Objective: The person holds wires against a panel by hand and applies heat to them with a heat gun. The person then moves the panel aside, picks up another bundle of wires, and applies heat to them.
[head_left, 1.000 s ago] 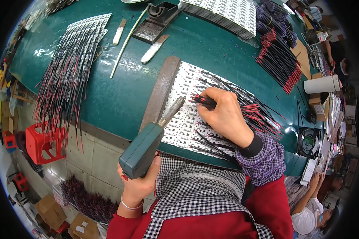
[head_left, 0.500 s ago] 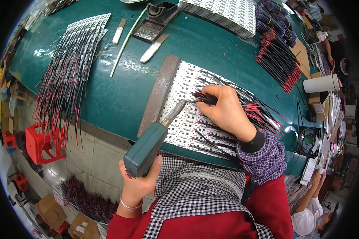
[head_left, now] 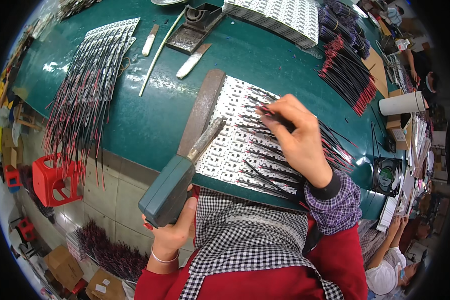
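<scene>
Your right hand [head_left: 302, 135] pinches red-tipped black wires [head_left: 265, 111] above the white panel [head_left: 228, 142], ends pointing toward its left side; your left hand [head_left: 171, 227] wraps round the green soldering gun [head_left: 167, 187], its barrel [head_left: 208, 137] over the panel's left part; beyond the panel, a dark tray [head_left: 186, 42] holds a rounded block [head_left: 201, 14]

Red sleeves [head_left: 337, 255] — purple plaid oversleeve [head_left: 341, 202], black-white checked apron [head_left: 250, 245] — pale bangle [head_left: 165, 261].
</scene>
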The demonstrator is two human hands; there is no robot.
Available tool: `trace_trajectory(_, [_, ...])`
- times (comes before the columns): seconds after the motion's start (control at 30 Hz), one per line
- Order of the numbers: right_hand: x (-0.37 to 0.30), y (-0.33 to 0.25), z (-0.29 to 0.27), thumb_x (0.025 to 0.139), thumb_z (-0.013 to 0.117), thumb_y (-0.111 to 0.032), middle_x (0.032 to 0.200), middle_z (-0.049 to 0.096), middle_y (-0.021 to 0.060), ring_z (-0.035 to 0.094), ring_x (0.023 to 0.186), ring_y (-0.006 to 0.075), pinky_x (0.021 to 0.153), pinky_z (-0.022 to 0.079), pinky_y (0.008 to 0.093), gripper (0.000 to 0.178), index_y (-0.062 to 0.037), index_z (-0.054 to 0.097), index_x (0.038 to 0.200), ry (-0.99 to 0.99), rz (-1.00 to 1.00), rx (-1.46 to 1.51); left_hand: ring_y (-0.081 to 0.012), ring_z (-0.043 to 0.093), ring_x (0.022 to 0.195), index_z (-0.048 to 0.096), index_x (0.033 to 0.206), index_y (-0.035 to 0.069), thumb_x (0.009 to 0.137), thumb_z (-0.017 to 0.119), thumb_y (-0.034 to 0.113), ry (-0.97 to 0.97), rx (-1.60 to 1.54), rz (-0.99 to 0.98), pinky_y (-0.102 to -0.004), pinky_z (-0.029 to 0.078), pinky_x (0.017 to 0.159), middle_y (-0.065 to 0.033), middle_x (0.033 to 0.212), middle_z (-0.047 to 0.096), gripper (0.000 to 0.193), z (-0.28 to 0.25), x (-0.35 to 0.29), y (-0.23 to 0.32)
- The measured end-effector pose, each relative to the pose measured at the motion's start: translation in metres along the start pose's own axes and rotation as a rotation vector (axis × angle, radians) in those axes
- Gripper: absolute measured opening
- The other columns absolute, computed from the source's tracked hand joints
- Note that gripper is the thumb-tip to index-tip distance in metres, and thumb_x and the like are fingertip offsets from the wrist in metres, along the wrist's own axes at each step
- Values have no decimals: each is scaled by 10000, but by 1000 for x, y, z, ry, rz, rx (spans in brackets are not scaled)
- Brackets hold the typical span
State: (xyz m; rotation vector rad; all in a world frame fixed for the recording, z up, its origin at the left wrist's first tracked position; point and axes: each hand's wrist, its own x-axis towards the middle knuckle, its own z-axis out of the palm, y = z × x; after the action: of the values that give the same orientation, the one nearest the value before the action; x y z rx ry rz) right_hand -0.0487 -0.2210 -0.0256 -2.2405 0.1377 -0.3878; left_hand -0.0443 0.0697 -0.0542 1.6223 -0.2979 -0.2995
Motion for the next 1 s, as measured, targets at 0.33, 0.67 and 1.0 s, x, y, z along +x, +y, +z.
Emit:
trace_trajectory(0.33, [-10,-7,27,770,662,-27,834,637,174,626,734,366,662,489,420,130,43,667,879,-68,119,-77,-199,674,1025,601,1238,-59,826,694,-88,55,-93,-163,-295,543,865,-155,1158,683,423,-1,-5,13])
trace_trajectory(0.67, [-11,-3,33,698,658,21,791,628,161,630,729,333,661,490,384,153,55,646,847,-57,105,-124,-65,524,572,651,1068,-35,843,673,-68,-43,71,-64,-214,405,511,-25,775,618,229,-2,-2,4])
trace_trajectory(1.0, [-9,0,32,742,668,-35,810,619,183,619,749,389,671,477,455,124,43,649,838,-87,103,-119,-156,681,672,696,936,-33,787,755,5,-34,192,-51,-283,525,613,-89,822,726,164,-1,-2,1])
